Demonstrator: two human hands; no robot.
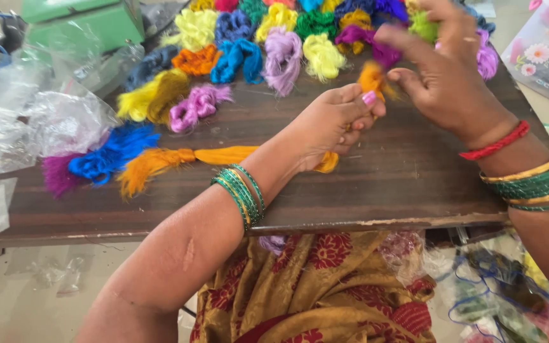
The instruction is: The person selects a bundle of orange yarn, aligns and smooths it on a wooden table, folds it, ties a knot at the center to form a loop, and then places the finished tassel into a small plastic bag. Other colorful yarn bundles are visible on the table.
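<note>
The left hand is clenching its grip on a small orange thread tuft, pinching the base between thumb and fingers just above the dark wooden table. The right hand is hovering just beside that grip with its fingers spread loose, fingertips brushing the tuft's fluffy top but clamping nothing. Just below the left grip, a long orange thread bundle is lying flat on the table, running out leftward under the wrist. Beyond both grips, rows of coloured thread bunches are sitting along the table's far side. Green bangles are circling the left wrist.
</note>
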